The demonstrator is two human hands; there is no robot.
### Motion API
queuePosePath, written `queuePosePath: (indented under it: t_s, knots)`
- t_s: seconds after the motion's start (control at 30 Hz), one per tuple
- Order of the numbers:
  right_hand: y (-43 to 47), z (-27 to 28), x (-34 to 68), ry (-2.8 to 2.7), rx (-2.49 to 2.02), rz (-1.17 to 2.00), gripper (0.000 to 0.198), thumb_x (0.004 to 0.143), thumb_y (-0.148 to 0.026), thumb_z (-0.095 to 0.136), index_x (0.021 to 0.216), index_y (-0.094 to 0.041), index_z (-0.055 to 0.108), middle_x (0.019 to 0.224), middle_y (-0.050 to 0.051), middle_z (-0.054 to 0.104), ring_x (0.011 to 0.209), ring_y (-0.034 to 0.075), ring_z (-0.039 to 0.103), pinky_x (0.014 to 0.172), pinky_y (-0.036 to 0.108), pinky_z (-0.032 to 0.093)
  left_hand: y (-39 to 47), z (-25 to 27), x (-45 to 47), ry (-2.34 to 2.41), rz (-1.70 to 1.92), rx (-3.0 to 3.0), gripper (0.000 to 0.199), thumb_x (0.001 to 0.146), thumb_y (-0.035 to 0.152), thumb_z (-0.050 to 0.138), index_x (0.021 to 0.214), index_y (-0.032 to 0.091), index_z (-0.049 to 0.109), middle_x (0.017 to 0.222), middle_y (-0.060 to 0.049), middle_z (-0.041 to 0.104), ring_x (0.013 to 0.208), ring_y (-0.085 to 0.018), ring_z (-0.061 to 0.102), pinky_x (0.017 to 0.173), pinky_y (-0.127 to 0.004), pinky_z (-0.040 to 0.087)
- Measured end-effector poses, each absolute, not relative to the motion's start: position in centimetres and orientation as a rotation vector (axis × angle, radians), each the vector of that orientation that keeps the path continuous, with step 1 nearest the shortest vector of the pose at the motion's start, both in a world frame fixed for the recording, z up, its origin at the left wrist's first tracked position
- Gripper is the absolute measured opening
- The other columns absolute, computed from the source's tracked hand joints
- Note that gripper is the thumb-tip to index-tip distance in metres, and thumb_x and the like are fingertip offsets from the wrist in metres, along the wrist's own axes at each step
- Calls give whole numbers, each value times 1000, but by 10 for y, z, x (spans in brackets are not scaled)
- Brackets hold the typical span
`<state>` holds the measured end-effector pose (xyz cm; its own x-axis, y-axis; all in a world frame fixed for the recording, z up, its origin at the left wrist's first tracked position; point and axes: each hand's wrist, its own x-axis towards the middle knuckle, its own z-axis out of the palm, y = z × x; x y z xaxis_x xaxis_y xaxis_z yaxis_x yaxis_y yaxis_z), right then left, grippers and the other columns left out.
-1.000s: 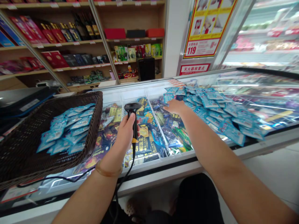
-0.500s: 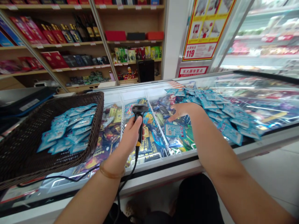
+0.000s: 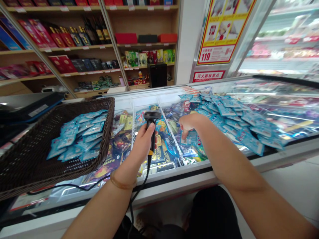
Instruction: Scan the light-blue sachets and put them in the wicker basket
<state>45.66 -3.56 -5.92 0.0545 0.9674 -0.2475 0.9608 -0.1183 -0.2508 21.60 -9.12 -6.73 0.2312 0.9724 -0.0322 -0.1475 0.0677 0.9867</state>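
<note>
Head camera: nearest us, our dark-clad legs (image 3: 211, 212) and pale floor tiles (image 3: 286, 186) show below the white front edge of a chest freezer (image 3: 174, 181). Our left hand (image 3: 142, 144) has its fingers wrapped round a black barcode scanner (image 3: 152, 116), held up above the freezer; its cord (image 3: 149, 166) hangs past an amber bangle (image 3: 123, 185). Our right hand (image 3: 190, 122) points its index finger down onto a light-blue packet (image 3: 190, 137) lying on the freezer's clear top; we cannot tell whether its other fingers grip anything. At left, a brown woven basket (image 3: 22, 172) holds a heap of similar packets (image 3: 79, 136); at right, a loose pile (image 3: 231, 116) spreads across the top. Beneath, we see bagged goods (image 3: 161, 149) parted by white wire dividers (image 3: 171, 133). Beyond stand wooden shelves (image 3: 144, 23) with bottles (image 3: 101, 31) and boxes (image 3: 126, 38), a yellow-and-red poster (image 3: 216, 43) reading 119, and a lit display fridge (image 3: 286, 43).

Our right hand covers part of its packet, and the basket's left side runs out of frame. The fridge's contents are blurred, a black upright device (image 3: 157, 75) behind the freezer is hard to identify, and the packets' small print is unreadable.
</note>
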Motion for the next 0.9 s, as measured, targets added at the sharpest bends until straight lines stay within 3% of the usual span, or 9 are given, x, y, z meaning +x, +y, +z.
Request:
queuePosePath:
  t_s: [0.1,0.23,0.37,0.5,0.63,0.8,0.9]
  knots:
    - [-41,-47,462,-2184,-2249,665,41,38,-48,96,55,-22,69,50,0,61,59,20,64,60,31,48,-90,-69,216,953,1082,1164,45,74,61,70,86,21,55,68,2,58,42,-9,50,36,-22,38]
    - [-49,-33,470,-2239,-2134,684,30,49,-40,93,60,-22,72,55,-2,63,58,16,60,58,26,43,-90,-68,216,957,1111,1147,47,72,62,71,87,21,55,71,2,59,44,-9,50,35,-22,39]
    - [-49,-27,470,-1994,-1974,502,18,70,-34,80,77,-19,74,69,1,69,65,15,61,63,26,45,-90,-65,214,985,1088,1130,45,73,61,70,89,21,56,66,2,57,43,-9,49,35,-22,38]
    - [-39,-32,460,-1595,-1817,344,24,86,-31,62,101,-15,69,84,6,71,71,16,62,68,28,49,-89,-66,214,979,1112,1111,44,74,59,70,90,21,57,69,1,60,44,-10,51,35,-22,37]
    - [-32,-44,459,-1623,-1809,235,31,78,-20,63,109,-15,65,91,6,69,78,18,62,72,27,48,-88,-69,215,966,1113,1125,44,74,59,71,89,21,58,70,1,60,44,-9,50,35,-22,37]
    - [-39,-47,462,-1909,-1904,281,72,65,-9,66,135,-21,54,96,1,69,75,15,62,65,22,43,-88,-70,215,976,1117,1134,43,74,60,70,87,21,56,70,2,59,42,-9,49,35,-23,38]
    - [-39,-45,459,-2010,-1935,293,47,72,-13,63,118,-21,67,96,2,72,82,17,65,69,23,44,-89,-70,215,976,1108,1135,44,73,61,70,86,21,56,69,2,58,42,-9,49,35,-22,37]
